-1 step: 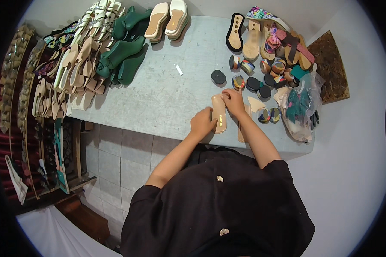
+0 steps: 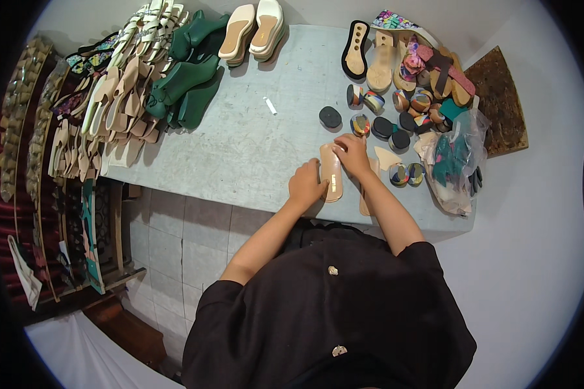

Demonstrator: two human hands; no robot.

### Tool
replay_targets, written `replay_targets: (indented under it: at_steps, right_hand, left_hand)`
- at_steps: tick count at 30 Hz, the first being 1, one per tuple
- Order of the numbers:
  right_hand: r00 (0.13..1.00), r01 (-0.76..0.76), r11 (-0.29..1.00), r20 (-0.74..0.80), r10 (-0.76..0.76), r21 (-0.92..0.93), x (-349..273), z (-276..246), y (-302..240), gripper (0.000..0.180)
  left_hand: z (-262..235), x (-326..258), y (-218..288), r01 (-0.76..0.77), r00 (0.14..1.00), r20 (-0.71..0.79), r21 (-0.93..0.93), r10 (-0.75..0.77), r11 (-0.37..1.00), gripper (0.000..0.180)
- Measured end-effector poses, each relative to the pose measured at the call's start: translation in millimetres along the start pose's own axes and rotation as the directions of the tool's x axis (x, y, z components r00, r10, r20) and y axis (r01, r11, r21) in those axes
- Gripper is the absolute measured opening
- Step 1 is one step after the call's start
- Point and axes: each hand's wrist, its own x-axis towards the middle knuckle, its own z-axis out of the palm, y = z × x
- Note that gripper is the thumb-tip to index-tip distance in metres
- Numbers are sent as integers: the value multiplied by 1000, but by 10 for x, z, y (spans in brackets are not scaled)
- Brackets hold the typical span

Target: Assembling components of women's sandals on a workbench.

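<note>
A tan shoe insole (image 2: 331,170) with small gold print lies at the table's front edge, its rounded ends pointing away from and toward me. My left hand (image 2: 307,184) grips its left side, thumb over the lower part and fingers curled along the edge. At the far right end, my right hand (image 2: 352,155) pinches the insole between thumb and fingers. Partly hidden under my right forearm is another tan insole piece (image 2: 365,202). A pale beige scrap (image 2: 387,158) lies right of my right wrist. Just beyond the right hand stands a multicoloured heel block (image 2: 360,124).
Several dark and patterned heel blocks (image 2: 400,139) spread beyond my right hand. A clear plastic bag (image 2: 468,149) sits at the table's right end. Sandals and soles (image 2: 381,68) lie far right. Green shoe lasts (image 2: 198,97) and piled beige uppers (image 2: 120,104) fill the left.
</note>
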Motion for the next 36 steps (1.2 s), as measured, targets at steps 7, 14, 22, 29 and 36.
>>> replay_targets:
  at_steps: [7,14,22,29,36]
  right_hand:
    - [992,127,953,31,-123,-274,-422,-34,-190,34]
    - [994,73,963,96,-50,-259,-391,-355,-182,29]
    - [961,-257,886,-202,190,-387,-1152,-735,-35,44]
    - [948,-319,780,-189,257,-538,-1172,-567,-219,78]
    - [898,-441,847,-143,417,-296,-1080,-390,-228,88]
  left_hand:
    - [304,48,-35,-359,894,-234,140,383,923,62]
    - [504,57,-61,-301,923,-122,357,364,884,58]
    - [294,135,21,-170,970,-172,28,172,985,60]
    - [313,123,272,-6,981,-194,35,13,999,93]
    - [472,229,260,110,968,-200,-191,-149,975,108]
